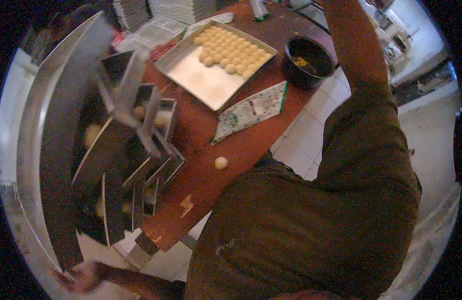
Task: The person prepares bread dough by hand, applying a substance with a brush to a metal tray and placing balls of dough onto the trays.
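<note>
**Left hand at the rim of a large metal tray beside the bench**

The left hand [83,277], blurred by motion, is at the lower rim of the large metal tray [61,140], which spans the left of the view alongside the bench [206,185]. The step in hand appears to be steadying or shifting this tray. How far the fingers are open, and whether they grip, cannot be told; the right hand lies outside the view, above the right forearm [358,45]. The next move probably calls for a firm, level hold, since small metal pans [130,95] with pale dough stand at uneven angles there.

Room for moving: a strip of bench runs between the pans and a lone dough ball [221,163], which sits near the person's side. Beyond are a plastic bag [251,112], a square tray [201,82] of dough balls and, near the right edge, a black bowl [316,50].
</note>
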Motion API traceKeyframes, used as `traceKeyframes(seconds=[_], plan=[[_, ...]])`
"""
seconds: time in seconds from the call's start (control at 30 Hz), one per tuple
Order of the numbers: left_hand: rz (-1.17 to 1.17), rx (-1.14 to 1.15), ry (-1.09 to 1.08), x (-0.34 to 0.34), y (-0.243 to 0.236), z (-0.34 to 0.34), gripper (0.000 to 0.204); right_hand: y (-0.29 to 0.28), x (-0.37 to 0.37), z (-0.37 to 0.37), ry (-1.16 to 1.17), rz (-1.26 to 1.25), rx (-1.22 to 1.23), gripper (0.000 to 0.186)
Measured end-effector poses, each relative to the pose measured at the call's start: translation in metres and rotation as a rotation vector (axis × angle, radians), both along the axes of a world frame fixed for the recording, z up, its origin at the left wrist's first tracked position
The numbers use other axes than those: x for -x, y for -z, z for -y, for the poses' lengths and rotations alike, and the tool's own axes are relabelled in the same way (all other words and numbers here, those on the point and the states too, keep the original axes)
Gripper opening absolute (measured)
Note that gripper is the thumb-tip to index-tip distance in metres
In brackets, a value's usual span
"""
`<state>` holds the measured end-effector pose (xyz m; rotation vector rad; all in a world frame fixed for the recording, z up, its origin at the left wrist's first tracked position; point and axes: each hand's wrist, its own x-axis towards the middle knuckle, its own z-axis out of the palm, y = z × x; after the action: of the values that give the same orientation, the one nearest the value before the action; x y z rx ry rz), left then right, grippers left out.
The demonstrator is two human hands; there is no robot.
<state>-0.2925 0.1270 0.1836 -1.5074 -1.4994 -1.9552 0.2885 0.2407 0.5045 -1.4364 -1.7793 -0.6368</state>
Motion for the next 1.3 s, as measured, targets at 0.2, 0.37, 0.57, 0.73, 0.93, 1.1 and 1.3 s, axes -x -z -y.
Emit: traceKeyframes(seconds=[0.2, 0.37, 0.57, 0.73, 0.93, 1.1, 1.3], plan=[[-0.028, 0.874, 0.178, -0.106, 0.196, 0.100, 0.061, 0.254, -0.274, 0.014, 0.601, 0.023, 0.665, 0.060], [-0.291, 1.204, 0.186, -0.133, 0.252, 0.143, 0.067, 0.379, -0.347, 0.002, 0.522, -0.050, 0.891, 0.051], [-0.312, 1.066, -0.011, -0.205, 0.198, 0.129, 0.079, 0.369, -0.298, 0.029, 0.387, -0.106, 0.790, 0.050], [-0.621, 1.406, -0.182, -0.196, 0.207, 0.123, 0.084, 0.357, -0.117, 0.063, -0.388, -0.606, 0.656, 0.024], [-0.364, 1.598, -0.177, -0.164, 0.226, 0.134, 0.091, 0.458, 0.065, 0.093, -1.025, 0.179, 1.180, 0.028], [-0.465, 1.352, -0.341, -0.192, 0.228, 0.141, 0.089, 0.471, 0.140, 0.095, -1.196, 0.537, 1.114, 0.026], [-0.503, 1.227, -0.430, -0.193, 0.229, 0.136, 0.082, 0.226, 0.180, 0.099, -2.068, 0.033, 0.983, 0.024]])
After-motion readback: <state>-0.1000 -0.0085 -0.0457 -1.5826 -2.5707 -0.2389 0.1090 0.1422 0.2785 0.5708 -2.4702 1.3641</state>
